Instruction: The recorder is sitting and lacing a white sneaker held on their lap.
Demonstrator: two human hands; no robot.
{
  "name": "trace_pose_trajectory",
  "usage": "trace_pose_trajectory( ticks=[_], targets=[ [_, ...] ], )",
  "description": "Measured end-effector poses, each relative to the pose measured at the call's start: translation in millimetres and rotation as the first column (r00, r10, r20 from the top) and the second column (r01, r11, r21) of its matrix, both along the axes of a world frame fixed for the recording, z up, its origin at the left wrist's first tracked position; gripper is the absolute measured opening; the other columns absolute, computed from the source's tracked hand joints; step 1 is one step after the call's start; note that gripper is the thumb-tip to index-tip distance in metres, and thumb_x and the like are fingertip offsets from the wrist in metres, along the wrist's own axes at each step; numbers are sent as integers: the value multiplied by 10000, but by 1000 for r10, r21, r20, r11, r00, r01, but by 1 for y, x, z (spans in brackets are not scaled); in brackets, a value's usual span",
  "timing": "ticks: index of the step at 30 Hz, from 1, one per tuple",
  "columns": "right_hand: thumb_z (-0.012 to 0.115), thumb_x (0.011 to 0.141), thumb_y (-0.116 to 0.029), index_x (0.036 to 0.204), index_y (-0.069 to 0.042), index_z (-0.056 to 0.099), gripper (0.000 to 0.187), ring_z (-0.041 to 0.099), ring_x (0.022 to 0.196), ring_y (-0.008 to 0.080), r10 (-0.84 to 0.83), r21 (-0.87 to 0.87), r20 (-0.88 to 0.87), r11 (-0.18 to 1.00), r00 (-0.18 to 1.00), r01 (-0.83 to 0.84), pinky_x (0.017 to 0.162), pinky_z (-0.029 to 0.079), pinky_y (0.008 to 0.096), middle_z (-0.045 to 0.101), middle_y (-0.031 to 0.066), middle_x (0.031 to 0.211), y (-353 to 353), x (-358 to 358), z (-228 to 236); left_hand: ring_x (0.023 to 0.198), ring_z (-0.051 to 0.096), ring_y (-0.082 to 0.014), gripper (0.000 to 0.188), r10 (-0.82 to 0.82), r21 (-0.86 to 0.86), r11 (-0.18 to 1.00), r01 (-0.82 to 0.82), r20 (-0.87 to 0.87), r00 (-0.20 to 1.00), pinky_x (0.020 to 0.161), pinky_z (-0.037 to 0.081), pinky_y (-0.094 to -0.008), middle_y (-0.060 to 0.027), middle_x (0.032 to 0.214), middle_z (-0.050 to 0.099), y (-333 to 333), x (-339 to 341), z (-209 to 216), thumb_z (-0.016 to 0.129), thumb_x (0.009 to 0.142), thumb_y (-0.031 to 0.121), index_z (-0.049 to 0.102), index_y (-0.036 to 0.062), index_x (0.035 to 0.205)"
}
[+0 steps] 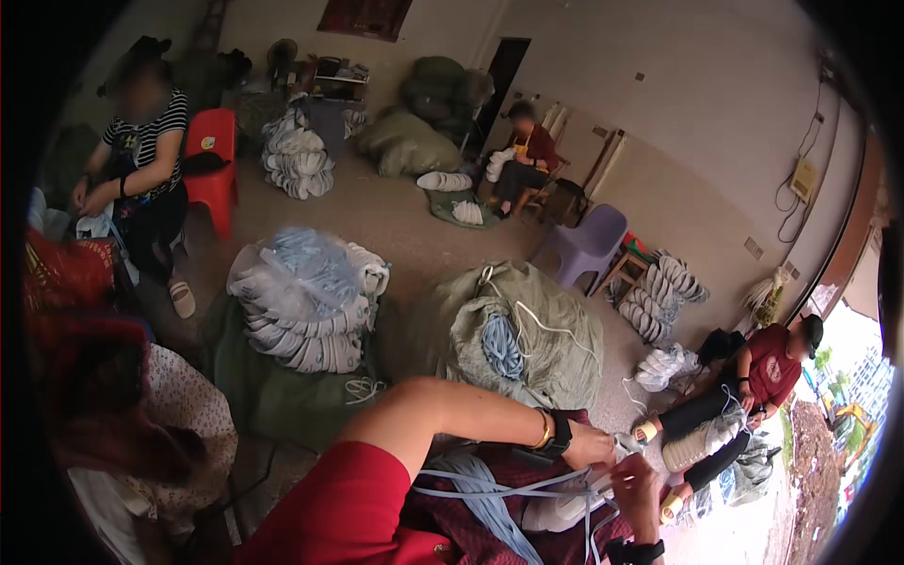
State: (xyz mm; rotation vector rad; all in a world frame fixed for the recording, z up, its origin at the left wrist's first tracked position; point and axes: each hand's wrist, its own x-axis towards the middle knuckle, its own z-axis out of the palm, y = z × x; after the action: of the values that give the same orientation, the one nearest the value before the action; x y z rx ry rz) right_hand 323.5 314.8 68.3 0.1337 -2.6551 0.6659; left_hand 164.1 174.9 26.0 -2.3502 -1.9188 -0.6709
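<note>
A whitish shoe upper (556,513) rests on my lap over dark red cloth. Light blue shoelaces (499,490) trail across it, some strands hanging down between my hands. My left hand (589,444), with a gold bangle and a black watch at the wrist, has its fingers closed at the upper's far end. Facing it, my right hand (637,482) is pinched, apparently on a lace at the same spot; its fingertips are partly hidden. A bundle of loose blue laces (485,504) lies on my lap, left of the upper.
Ahead stands a large green sack (537,339) with blue laces in its mouth. Stacked uppers (315,315) sit on green cloth to its left. A seated co-worker (777,372) handles an upper at right; others sit farther off. Purple chair (586,243) and red chair (213,169) stand behind.
</note>
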Motion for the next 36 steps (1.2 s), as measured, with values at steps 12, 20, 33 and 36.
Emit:
trace_pose_trajectory(
  ticks=[12,20,33,36],
  targets=[
    [754,759,-12,1006,-9,506,350,691,697,160,-44,-176,122,982,992,65,611,527,291,722,130,796,-2,-27,-44,790,654,-379,118,-45,136,990,40,29,999,703,501,-457,-178,779,656,-12,-12,-15,634,738,66,593,33,843],
    [688,774,29,863,-27,513,205,588,628,261,-152,17,38,988,988,152,561,449,383,556,123,668,-3,-7,-12,862,661,-354,155,-102,225,971,86,62,993,801,517,-446,-165,812,651,-13,-4,-18,623,732,98,586,18,860],
    [564,809,23,1027,-39,612,232,586,696,158,-201,40,174,979,964,197,673,477,321,620,64,765,35,70,66,827,681,-295,89,23,196,976,-89,316,949,744,530,-377,-147,861,683,27,8,27,623,820,41,675,-11,870],
    [535,773,42,1113,-55,635,366,592,657,153,-103,-10,250,994,963,109,601,469,314,610,41,699,38,72,44,794,678,-291,98,70,40,996,-83,257,964,760,527,-379,-150,815,690,33,17,33,619,794,40,677,-19,845]
  ],
)
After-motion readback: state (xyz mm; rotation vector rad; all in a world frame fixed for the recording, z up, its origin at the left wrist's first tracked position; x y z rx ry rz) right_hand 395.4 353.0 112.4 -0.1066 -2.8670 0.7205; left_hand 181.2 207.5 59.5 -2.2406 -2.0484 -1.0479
